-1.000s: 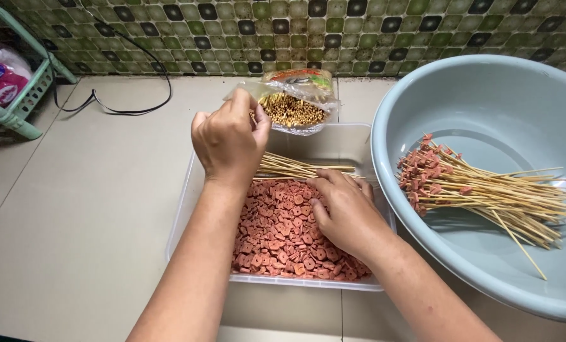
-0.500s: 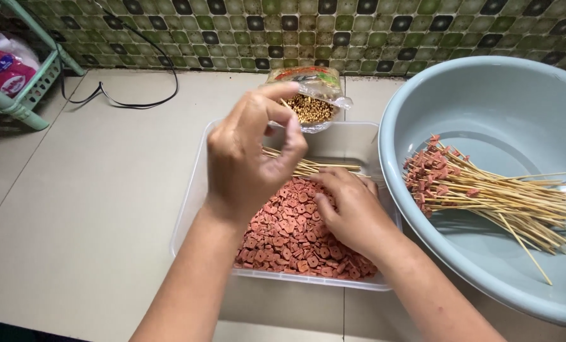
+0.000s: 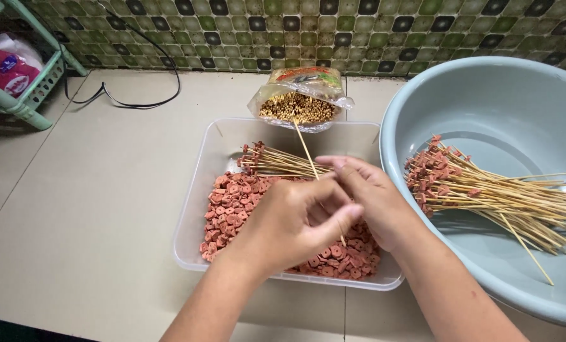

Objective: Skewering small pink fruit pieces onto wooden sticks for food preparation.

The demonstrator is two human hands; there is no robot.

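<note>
Left hand: left hand point(image 3: 295, 218), centre of frame, fingers pinched around a thin bamboo skewer point(image 3: 307, 152).
Right hand: right hand point(image 3: 372, 199), just right of the left, touching it; fingers curled narrow at the same skewer. Whether it grips the stick, cannot tell.
Skewer: tilted, free end pointing toward upper centre, lower end showing below the left thumb.
Tub: clear plastic tub point(image 3: 197, 209) under both hands, holding pink sausage slices point(image 3: 232, 206) and a bundle of bare sticks point(image 3: 276, 161) at its far side.
Basin: grey-blue basin point(image 3: 486, 101), right of frame, with loaded skewers point(image 3: 486, 193) lying inside.
Bag: opened bag of sticks point(image 3: 299, 104), upper centre, against the tiled wall.
Upper left: green rack point(image 3: 26, 104), black cable point(image 3: 137, 101).
</note>
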